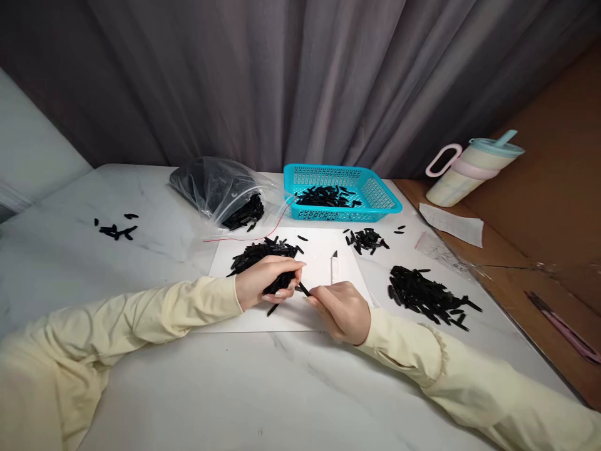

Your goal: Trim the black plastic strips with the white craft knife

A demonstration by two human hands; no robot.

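My left hand [267, 279] is closed around a clump of thin black slivers [280, 283], its fingers curled toward the middle. Between the thumb and fingers of my right hand [346, 311] one black sliver [305, 289] is pinched, its far end close to the left fingertips. Both hands are over a white sheet [248, 324]. Behind the left hand lies a heap of loose black slivers [263, 250]. A small white-handled knife or pen-like tool with a dark tip [335, 266] rests on the sheet beyond my right hand.
A blue basket [338, 214] with black slivers stands at the back, beside a clear plastic bag [211, 188] and a red thread [279, 222]. More slivers lie in a right pile [422, 293], a smaller pile [369, 240] and a left scatter [117, 232]. A tumbler [462, 181] stands far right.
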